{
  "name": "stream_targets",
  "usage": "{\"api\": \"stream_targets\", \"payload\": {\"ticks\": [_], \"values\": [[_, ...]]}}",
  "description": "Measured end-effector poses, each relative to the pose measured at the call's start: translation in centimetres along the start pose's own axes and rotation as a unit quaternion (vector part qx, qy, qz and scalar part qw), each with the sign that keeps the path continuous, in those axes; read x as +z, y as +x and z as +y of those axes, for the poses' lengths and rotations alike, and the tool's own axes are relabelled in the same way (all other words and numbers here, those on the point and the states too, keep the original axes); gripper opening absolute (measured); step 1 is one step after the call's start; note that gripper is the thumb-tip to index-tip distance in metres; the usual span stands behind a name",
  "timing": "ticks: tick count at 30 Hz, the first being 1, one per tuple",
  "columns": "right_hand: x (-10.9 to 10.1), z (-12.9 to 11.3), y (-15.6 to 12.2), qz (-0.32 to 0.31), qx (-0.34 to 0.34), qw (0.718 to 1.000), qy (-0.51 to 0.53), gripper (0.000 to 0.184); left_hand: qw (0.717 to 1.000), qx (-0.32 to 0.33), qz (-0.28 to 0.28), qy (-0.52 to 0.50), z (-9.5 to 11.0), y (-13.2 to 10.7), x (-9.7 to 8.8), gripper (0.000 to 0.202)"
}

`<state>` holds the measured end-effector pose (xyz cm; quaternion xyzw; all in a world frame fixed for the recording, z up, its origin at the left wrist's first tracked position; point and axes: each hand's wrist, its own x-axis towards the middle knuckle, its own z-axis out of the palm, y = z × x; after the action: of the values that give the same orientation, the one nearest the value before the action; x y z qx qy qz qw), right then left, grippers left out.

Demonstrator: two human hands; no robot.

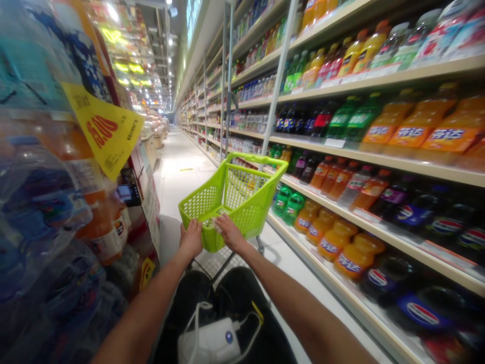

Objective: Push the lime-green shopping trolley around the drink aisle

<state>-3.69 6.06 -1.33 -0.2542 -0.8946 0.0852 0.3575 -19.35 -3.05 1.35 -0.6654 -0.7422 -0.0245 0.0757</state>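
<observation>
A lime-green shopping cart (250, 215) with perforated basket walls stands in the aisle, turned at an angle. My left hand (192, 236) grips the near end of its basket, fingers bent over the rim. Beside it, my right hand (229, 231) holds the same near end farther right, its fingers reaching over the edge. Part of the basket floor shows, and nothing can be made out lying on it. Over my dark-clothed legs sits a white device (210, 344) with a white cable.
Shelves (379, 151) of soda bottles line the right side, close to the cart. Wrapped bottles (49, 202) are stacked on the left, with a yellow price tag (104, 129) jutting out. A pale aisle floor (178, 146) runs ahead between them.
</observation>
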Motion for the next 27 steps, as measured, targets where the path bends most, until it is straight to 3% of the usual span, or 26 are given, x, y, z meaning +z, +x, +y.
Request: {"api": "stream_targets", "payload": {"ticks": [11,15,20,24,27], "values": [[-2.7,3.9,-0.3,-0.013,0.007,1.000,0.012,0.049,1.000,0.024,0.002,-0.002,3.9,0.1,-0.7,0.067],[-4.5,5.0,-0.5,-0.035,0.025,0.999,-0.008,0.044,0.996,0.083,-0.013,-0.009,3.2,1.2,-1.2,0.067],[-5.8,5.8,-1.2,-0.038,0.073,0.996,-0.047,0.038,0.996,0.069,-0.050,0.010,1.1,2.3,-0.8,0.074],[-6.0,5.4,-1.6,-0.048,0.097,0.991,-0.080,0.037,0.996,0.079,-0.046,0.000,1.6,2.4,-0.4,0.075],[-6.1,4.2,-1.7,-0.071,0.074,0.990,-0.100,0.035,0.996,0.087,-0.034,-0.010,2.5,2.0,-0.4,0.076]]}}
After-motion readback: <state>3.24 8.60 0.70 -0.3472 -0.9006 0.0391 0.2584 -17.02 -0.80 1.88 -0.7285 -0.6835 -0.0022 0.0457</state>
